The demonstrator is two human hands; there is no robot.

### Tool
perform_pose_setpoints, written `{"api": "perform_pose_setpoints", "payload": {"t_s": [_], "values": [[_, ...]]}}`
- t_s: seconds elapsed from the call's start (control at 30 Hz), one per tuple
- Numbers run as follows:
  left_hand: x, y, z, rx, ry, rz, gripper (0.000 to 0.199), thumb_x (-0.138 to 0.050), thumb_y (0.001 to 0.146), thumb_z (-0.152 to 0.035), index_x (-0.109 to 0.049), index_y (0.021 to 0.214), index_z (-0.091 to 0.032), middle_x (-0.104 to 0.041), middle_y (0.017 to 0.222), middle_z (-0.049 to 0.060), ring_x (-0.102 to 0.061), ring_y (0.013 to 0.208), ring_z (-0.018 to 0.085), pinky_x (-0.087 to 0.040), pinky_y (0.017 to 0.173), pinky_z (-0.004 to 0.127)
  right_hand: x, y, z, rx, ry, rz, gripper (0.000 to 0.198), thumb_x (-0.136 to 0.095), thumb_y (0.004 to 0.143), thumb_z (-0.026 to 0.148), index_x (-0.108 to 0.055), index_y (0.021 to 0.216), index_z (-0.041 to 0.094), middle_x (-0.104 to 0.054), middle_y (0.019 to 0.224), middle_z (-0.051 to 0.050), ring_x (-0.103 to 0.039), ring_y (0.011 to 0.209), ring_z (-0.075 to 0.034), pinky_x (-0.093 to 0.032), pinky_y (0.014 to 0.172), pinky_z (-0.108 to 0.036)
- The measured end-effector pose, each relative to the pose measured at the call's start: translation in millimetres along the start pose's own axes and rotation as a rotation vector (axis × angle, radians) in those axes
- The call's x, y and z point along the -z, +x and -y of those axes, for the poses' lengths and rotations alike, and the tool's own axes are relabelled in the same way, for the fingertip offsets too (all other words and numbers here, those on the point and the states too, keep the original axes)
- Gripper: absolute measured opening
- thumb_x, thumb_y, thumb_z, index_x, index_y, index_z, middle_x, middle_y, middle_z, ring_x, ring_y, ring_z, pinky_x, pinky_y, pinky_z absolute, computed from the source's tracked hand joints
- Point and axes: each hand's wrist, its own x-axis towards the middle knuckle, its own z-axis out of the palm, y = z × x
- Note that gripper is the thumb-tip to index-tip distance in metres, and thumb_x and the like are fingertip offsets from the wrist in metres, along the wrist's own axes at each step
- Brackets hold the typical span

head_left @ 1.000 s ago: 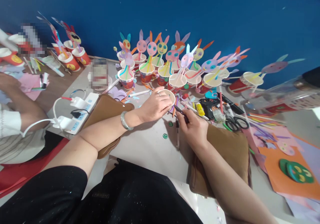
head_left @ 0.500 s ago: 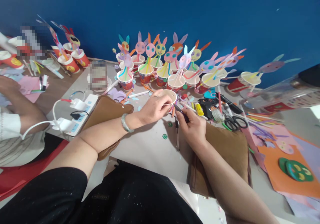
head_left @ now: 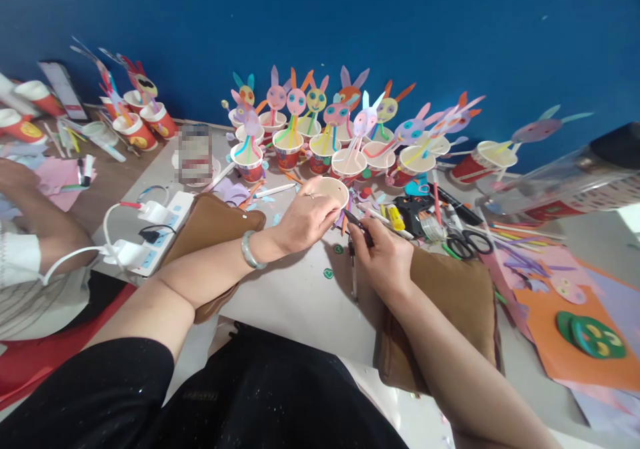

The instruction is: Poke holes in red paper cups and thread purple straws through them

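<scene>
A paper cup (head_left: pixel 334 189) is in my left hand (head_left: pixel 306 221), its white inside tilted up towards me. A small dark spot, perhaps a hole, shows on its inner wall near the far rim. My right hand (head_left: pixel 383 252) is closed round a slim dark pointed tool (head_left: pixel 358 226), whose exact kind I cannot make out. Its tip points at the cup's right side, with a slight gap between them. Below the hands, a pen (head_left: pixel 353 272) and two small green paper pieces with heart shapes (head_left: pixel 328 273) lie on the table.
Behind the hands stand several red paper cups with paper rabbit heads (head_left: pixel 297 102). Scissors (head_left: pixel 469 243), a yellow marker (head_left: pixel 396 218) and a clear bottle (head_left: pixel 555 182) are at right. Brown cushions (head_left: pixel 445 315) lie under both forearms. A power strip (head_left: pixel 170 225) and another person's arm (head_left: pixel 60 235) are at left.
The cup has tipped so that more of its inside and the dark spot show. The pointed tool has shifted slightly left with my right hand. The view has moved a little.
</scene>
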Motion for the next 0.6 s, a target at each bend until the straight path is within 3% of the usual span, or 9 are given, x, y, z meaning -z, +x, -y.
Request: {"api": "perform_pose_setpoints", "payload": {"t_s": [0.2, 0.3, 0.37, 0.5, 0.6], "values": [[3.8, 1.2, -2.3, -0.065, 0.1, 0.001, 0.027, -0.04, 0.108, -0.023, -0.057, 0.087, -0.02, -0.061, 0.067, -0.004, -0.065, 0.067, 0.013, -0.049, 0.119, 0.049, 3.5, 5.9, 7.6, -0.228, 0.467, 0.196, 0.044, -0.059, 0.096, 0.059, -0.062, 0.075, 0.021, -0.05, 0.057, 0.003, -0.043, 0.054, -0.012, -0.036, 0.054, -0.027], [4.1, 1.1, -2.3, -0.064, 0.111, 0.017, 0.028, -0.039, 0.108, -0.022, -0.058, 0.086, -0.02, -0.06, 0.066, -0.004, -0.065, 0.068, 0.014, -0.05, 0.118, 0.051, 3.5, 7.7, 8.1, -0.273, 0.575, 0.258, 0.045, -0.059, 0.095, 0.061, -0.06, 0.074, 0.021, -0.047, 0.058, 0.004, -0.041, 0.055, -0.012, -0.035, 0.053, -0.027], [4.2, 1.1, -2.4, -0.049, 0.113, 0.04, 0.029, -0.038, 0.108, -0.022, -0.057, 0.086, -0.02, -0.059, 0.065, -0.004, -0.065, 0.068, 0.014, -0.05, 0.117, 0.052, 2.7, 6.0, 7.0, -0.238, 0.491, 0.21, 0.043, -0.059, 0.096, 0.058, -0.06, 0.074, 0.021, -0.05, 0.057, 0.003, -0.044, 0.055, -0.013, -0.037, 0.054, -0.027], [4.9, 1.1, -3.3, -0.051, 0.117, 0.05, 0.031, -0.037, 0.109, -0.025, -0.056, 0.085, -0.021, -0.059, 0.065, -0.004, -0.065, 0.067, 0.014, -0.051, 0.116, 0.052, 1.4, -0.5, 4.3, -0.072, 0.08, 0.042, 0.041, -0.055, 0.098, 0.056, -0.068, 0.084, 0.02, -0.066, 0.067, -0.005, -0.054, 0.057, -0.015, -0.031, 0.056, -0.028], [4.5, 0.9, -3.6, -0.066, 0.145, 0.043, 0.031, -0.037, 0.109, -0.026, -0.057, 0.085, -0.021, -0.059, 0.065, -0.004, -0.065, 0.066, 0.014, -0.052, 0.115, 0.05, 2.3, -1.5, 3.7, -0.036, -0.048, 0.023, 0.044, -0.053, 0.099, 0.058, -0.07, 0.088, 0.019, -0.07, 0.074, -0.008, -0.056, 0.058, -0.016, -0.026, 0.056, -0.03]]}}
